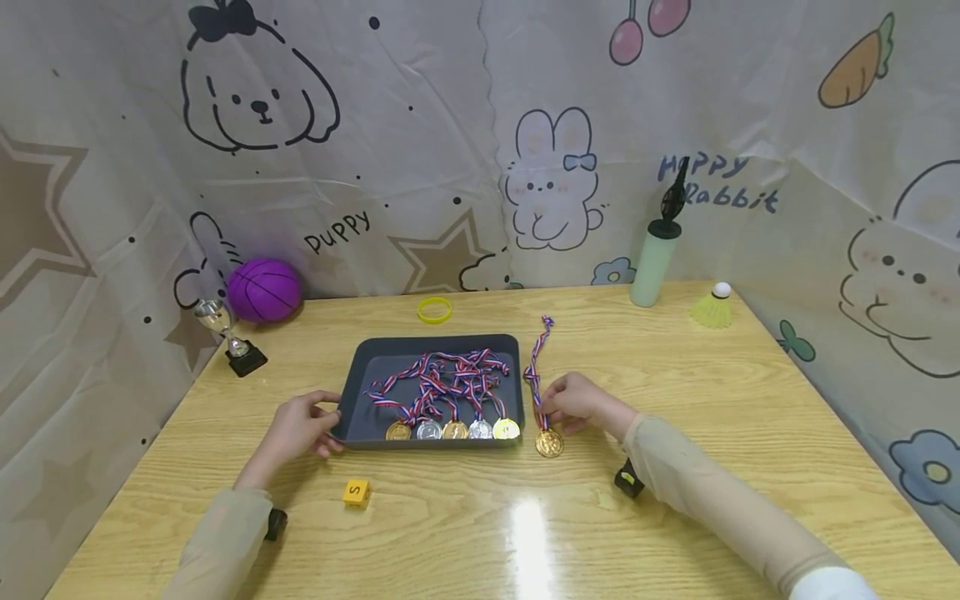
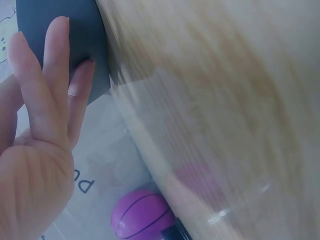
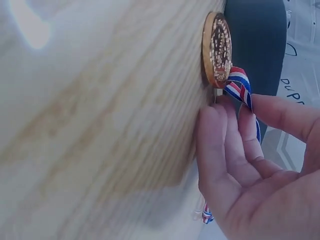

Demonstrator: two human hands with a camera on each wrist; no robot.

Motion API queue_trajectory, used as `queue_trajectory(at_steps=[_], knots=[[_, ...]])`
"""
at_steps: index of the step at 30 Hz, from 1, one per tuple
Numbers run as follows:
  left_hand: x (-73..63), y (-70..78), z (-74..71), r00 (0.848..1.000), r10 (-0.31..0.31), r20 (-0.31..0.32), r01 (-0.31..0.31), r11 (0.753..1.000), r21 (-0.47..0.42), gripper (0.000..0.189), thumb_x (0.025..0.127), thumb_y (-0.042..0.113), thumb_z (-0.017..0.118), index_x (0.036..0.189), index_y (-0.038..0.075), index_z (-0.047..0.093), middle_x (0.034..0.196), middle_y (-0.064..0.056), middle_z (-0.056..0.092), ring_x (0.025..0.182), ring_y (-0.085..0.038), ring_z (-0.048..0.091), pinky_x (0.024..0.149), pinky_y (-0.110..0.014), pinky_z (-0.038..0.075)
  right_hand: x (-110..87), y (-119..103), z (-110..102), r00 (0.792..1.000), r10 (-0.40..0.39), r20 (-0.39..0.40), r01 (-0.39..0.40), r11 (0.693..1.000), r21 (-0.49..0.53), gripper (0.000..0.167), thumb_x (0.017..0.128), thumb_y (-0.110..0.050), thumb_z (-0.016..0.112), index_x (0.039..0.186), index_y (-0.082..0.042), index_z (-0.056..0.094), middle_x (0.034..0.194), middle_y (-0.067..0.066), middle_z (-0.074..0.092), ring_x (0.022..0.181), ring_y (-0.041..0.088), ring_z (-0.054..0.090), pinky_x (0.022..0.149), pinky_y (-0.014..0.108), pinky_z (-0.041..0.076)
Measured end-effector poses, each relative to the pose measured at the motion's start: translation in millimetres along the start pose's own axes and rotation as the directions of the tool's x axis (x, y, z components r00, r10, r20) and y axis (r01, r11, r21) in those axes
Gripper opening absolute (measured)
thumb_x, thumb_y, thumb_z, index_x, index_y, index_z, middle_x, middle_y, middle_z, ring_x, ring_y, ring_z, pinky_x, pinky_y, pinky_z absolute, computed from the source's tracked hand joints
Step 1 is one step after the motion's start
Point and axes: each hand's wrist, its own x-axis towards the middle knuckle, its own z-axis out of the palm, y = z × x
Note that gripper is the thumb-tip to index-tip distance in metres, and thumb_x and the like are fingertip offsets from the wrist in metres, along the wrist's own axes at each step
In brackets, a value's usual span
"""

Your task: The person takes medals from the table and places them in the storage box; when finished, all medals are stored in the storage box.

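Note:
My left hand (image 1: 295, 427) rests at the near left corner of a dark grey tray (image 1: 352, 375). In the left wrist view, straight, spread fingers (image 2: 56, 55) touch the tray's outer side. Inside the tray, several gold and silver medals (image 1: 454, 430) lie in a row along the near wall, their tangled red, white and blue ribbons (image 1: 457, 379) behind them. Right of the tray, my right hand (image 1: 581, 404) pinches the striped ribbon (image 3: 241, 85) of a gold medal (image 1: 549, 443) between thumb and finger, close above the disc. That ribbon stretches away across the table beyond the hand.
A yellow lettered cube (image 1: 357, 492) sits near the left forearm. Farther back stand a trophy cup (image 1: 231, 337), a purple ball (image 1: 265, 290), a yellow wristband (image 1: 434, 310), a green pump (image 1: 655, 262) and a shuttlecock (image 1: 712, 307). A printed curtain hangs behind the table (image 1: 645, 533).

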Motion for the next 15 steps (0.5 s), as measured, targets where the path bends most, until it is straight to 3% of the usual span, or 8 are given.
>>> queue_trajectory(at_steps=[5,10,15], knots=[[-0.1,-0.4,0.4,1.0,0.005,-0.002,-0.005,1.0,-0.003,0.041,0.095,0.003,0.053,0.133,-0.009,0.046,0.084,-0.022,0.068,0.057,-0.023,0.069,0.05,-0.034,0.06,-3.3,-1.7,-3.0,0.997,-0.055,0.046,0.054,0.998,0.033,0.012,0.087,-0.003,0.057,0.095,0.005,0.061,0.075,0.004,0.067,0.067,0.01,0.062,0.059,0.027,0.057],[-0.2,-1.0,0.4,1.0,0.01,-0.005,-0.01,1.0,-0.001,0.041,0.095,0.003,0.053,0.133,-0.009,0.047,0.084,-0.022,0.069,0.057,-0.023,0.069,0.05,-0.034,0.06,-3.7,0.0,-6.0,0.985,-0.115,0.126,0.094,0.982,0.161,0.007,0.093,0.0,0.047,0.093,0.004,0.052,0.081,0.011,0.068,0.069,0.013,0.067,0.064,0.026,0.059],[0.2,-1.8,0.3,1.0,0.017,-0.006,-0.017,1.0,0.0,0.04,0.094,0.002,0.053,0.133,-0.01,0.047,0.084,-0.022,0.068,0.057,-0.023,0.069,0.05,-0.034,0.06,-2.7,4.6,-5.9,0.985,-0.112,0.13,0.091,0.984,0.155,0.006,0.096,-0.003,0.047,0.093,0.002,0.05,0.078,0.006,0.063,0.064,0.011,0.063,0.055,0.024,0.056]])
